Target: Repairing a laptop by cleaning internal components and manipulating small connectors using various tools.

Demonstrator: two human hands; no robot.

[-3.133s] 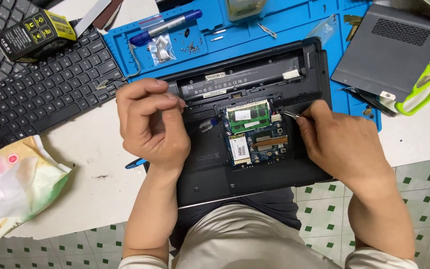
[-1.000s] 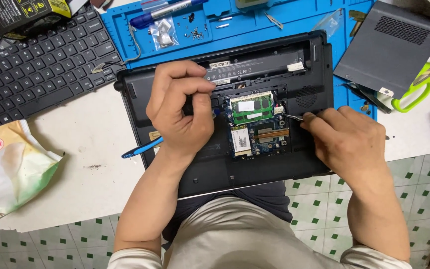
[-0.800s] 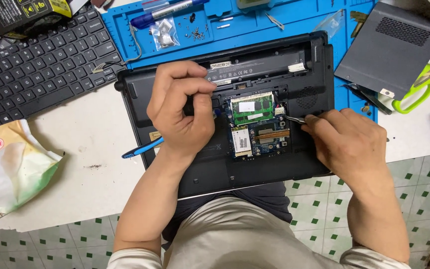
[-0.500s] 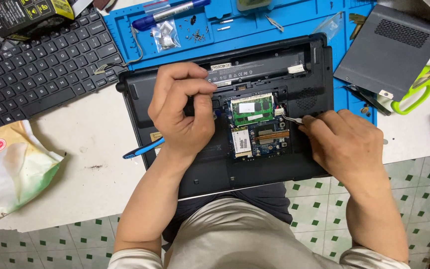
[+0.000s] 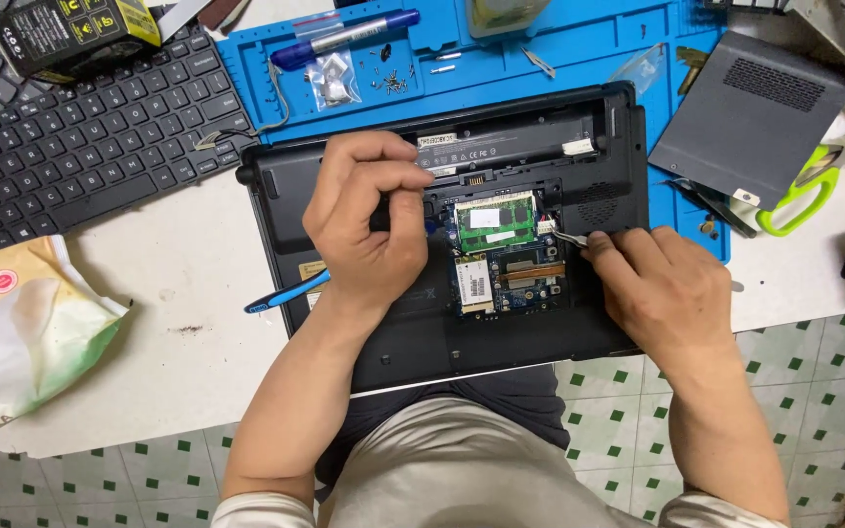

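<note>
Laptop base (image 5: 364, 337), underside up, lies in the centre of the frame, half on the white surface (image 5: 188, 293), half on the blue mat (image 5: 501, 73), its near edge overhanging toward the lap. Service bay open: green memory module (image 5: 494, 221) upper, small white-labelled card (image 5: 474, 284) below it. Left hand (image 5: 369, 230) closed, fingertips pinched on something dark at the bay's left edge (cannot tell what). Right hand (image 5: 662, 293) closed on thin metal tweezers (image 5: 567, 237), tip just beside the module's right edge. Judgement: boards are light, stiff, thin and fragile; hold by bare edges only, never the chips or contacts. The base looks heavier and rigid, plastic fairly slick; brace it flat by the shell. Loose screws (image 5: 388, 78) sit upper centre; detached keyboard (image 5: 90, 147) upper left; grey cover panel (image 5: 750, 117) upper right
</note>
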